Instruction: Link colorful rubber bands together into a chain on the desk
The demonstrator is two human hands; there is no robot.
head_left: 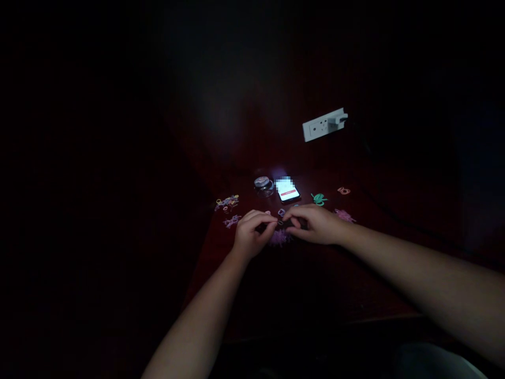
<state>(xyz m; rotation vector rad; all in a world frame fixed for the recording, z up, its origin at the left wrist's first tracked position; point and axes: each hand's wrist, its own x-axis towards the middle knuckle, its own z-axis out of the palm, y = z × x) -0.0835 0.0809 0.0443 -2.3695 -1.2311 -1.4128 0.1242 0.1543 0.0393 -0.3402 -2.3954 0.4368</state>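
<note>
My left hand (252, 231) pinches a small pale loop (280, 222), which looks like a rubber band, between thumb and forefinger. Close to its right side is my right hand (315, 223), its fingers curved and the thumb apart from the forefinger; whether a fingertip touches the loop is hard to tell. A pile of purple bands (279, 238) lies on the table just below the fingertips. Behind them is a small purple ring-shaped bunch (281, 212). Further purple-white bands (232, 221) rest left of my left hand, and pink bands (345, 215) lie behind my right forearm.
A lit phone (289, 192) and a round clear jar with a lid (263, 184) stand behind my hands. Green bands (319, 199), an orange bunch (343, 190) and mixed coloured bands (228, 201) lie around. A power socket (324, 125) with a plug is beyond the dark red table (300, 284).
</note>
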